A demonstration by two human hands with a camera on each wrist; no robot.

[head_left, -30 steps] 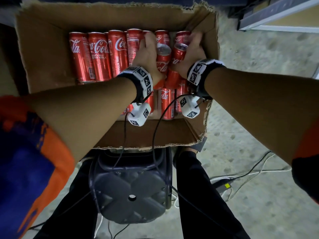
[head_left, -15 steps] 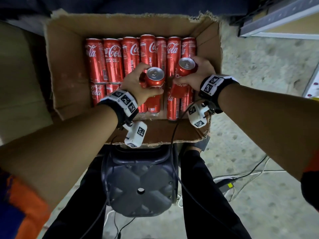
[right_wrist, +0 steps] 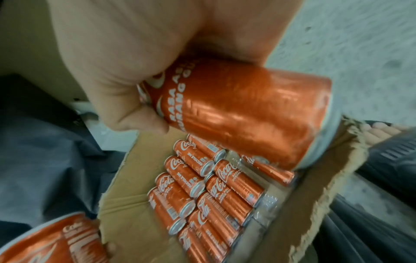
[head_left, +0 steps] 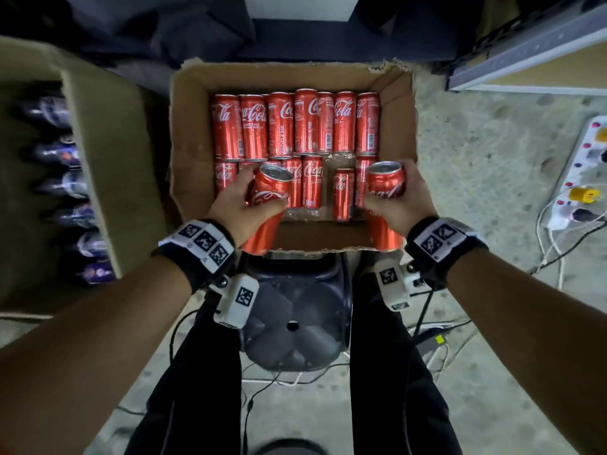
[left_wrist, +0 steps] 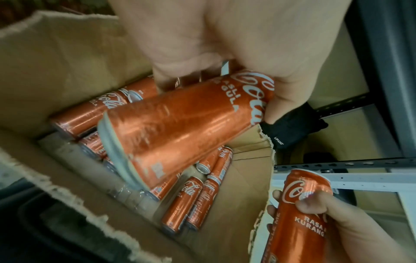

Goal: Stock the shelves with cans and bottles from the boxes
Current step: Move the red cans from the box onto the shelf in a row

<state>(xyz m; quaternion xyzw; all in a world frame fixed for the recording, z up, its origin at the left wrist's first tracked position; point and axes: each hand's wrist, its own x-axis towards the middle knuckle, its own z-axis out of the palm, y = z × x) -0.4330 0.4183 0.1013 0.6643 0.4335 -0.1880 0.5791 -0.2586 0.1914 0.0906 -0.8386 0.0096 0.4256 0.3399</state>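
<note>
Holding one slim red cola can (head_left: 267, 205) in my left hand (head_left: 235, 210), fingers curled around it, I keep it above the open brown cardboard box (head_left: 193, 133). My right hand (head_left: 399, 205) grips a second red can (head_left: 384, 192) over the box's near right corner.

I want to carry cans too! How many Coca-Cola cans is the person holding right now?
2. One Coca-Cola can is gripped in the left hand, the other in the right hand, both above the cardboard box's near edge.
</note>
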